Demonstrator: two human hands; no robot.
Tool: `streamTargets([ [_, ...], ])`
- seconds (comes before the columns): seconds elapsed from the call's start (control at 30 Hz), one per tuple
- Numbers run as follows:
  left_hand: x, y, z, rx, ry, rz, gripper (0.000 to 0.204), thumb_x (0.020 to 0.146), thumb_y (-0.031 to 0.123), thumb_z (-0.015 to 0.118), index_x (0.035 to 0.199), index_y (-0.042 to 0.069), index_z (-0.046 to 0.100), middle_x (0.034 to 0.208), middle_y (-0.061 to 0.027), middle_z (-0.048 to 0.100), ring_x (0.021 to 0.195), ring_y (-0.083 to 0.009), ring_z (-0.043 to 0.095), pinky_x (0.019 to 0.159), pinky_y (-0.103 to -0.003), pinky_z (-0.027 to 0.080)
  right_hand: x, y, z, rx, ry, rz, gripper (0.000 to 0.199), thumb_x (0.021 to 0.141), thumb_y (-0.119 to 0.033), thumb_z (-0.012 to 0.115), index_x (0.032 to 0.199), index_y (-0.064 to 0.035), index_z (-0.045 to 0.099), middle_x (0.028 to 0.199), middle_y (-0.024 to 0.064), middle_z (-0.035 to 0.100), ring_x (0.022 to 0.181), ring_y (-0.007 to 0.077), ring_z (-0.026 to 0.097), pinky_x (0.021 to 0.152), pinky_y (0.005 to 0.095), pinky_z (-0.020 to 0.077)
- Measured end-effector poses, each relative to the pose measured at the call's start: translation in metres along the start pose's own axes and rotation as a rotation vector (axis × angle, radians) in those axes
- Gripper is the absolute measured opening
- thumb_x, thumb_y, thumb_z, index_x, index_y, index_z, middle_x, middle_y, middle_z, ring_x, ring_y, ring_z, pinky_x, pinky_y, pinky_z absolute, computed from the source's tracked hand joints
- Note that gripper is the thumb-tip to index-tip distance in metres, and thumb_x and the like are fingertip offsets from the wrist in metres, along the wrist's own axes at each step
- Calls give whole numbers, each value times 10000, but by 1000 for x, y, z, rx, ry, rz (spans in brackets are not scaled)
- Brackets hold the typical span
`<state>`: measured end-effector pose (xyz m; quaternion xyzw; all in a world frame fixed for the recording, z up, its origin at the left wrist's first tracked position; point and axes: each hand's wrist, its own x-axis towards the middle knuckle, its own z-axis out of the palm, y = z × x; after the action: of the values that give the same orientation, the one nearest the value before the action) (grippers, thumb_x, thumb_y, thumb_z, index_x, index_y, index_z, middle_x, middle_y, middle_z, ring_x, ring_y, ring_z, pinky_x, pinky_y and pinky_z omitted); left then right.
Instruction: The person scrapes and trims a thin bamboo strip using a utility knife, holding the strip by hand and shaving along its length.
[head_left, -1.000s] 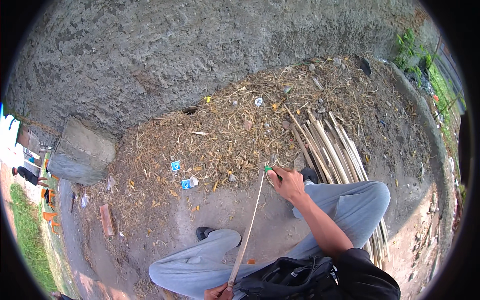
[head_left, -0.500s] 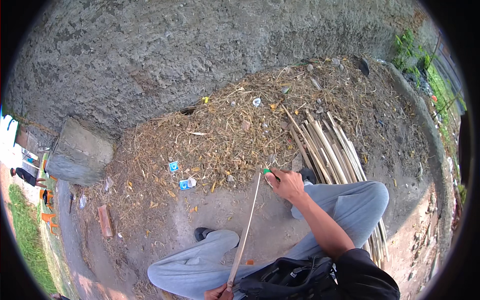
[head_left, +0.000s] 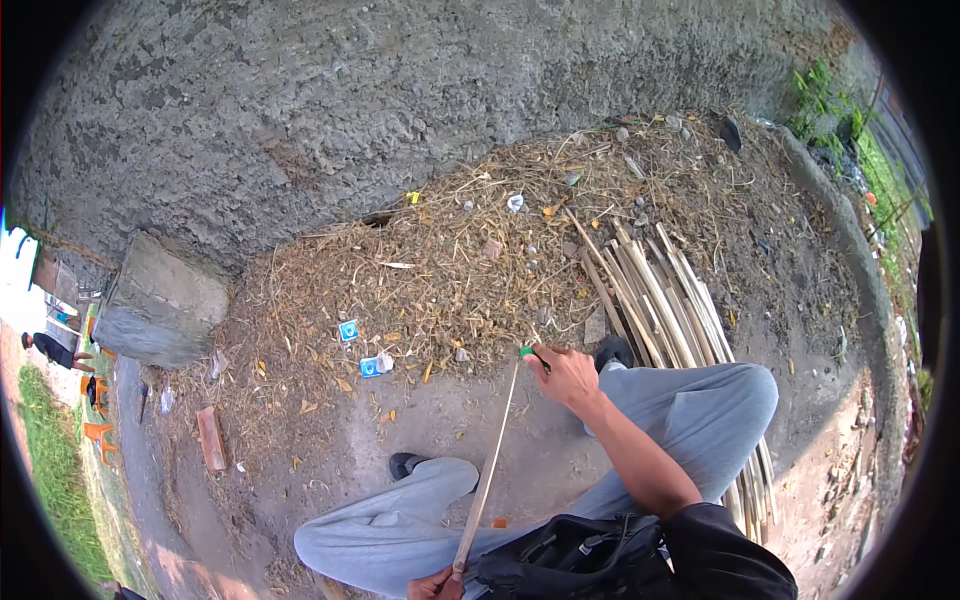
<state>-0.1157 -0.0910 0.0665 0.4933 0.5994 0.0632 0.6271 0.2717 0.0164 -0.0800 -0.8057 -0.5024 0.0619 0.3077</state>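
Note:
A long pale strip of split bamboo or wood (head_left: 487, 478) slants from my lap out over the ground, looking narrower toward its far end. My left hand (head_left: 437, 585) is closed around its near end at the lower edge. At the far end, my right hand (head_left: 566, 378) is closed on a small green-handled tool (head_left: 526, 351), held right by the strip's tip. My fingers cover most of that tool, so its exact kind and any blade cannot be made out. Beside my right leg lies a pile of similar strips (head_left: 665, 300), partly under the knee.
A rough grey wall (head_left: 400, 110) rises ahead, with dry plant litter (head_left: 450, 290) along its foot. A concrete block (head_left: 165, 300), a brick (head_left: 211, 440) and blue packets (head_left: 348, 330) lie to the left. Far left, a person (head_left: 55, 350) is near orange chairs (head_left: 100, 435).
My right hand and the green-handled tool have shifted slightly left and toward me at the strip's far end. My left hand has hardly moved.

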Motion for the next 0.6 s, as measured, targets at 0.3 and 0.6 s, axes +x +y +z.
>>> streamTargets([
  [0.3,-3,-8,-13,-130,-51,-77,430,1044,216,469,629,113,512,502,58,394,434,-36,325,408,-221,245,-11,-22,-7,10,-37,-93,336,973,-425,524,1025,-127,669,714,143,678,580,364,654,517,477,526],
  [0.6,4,-26,-26,-140,-25,66,292,1041,230,482,846,87,646,523,62,400,438,-36,329,410,-218,233,10,-1,-20,114,-28,399,390,956,-466,532,1122,-168,722,667,207,639,708,424,650,656,500,511],
])
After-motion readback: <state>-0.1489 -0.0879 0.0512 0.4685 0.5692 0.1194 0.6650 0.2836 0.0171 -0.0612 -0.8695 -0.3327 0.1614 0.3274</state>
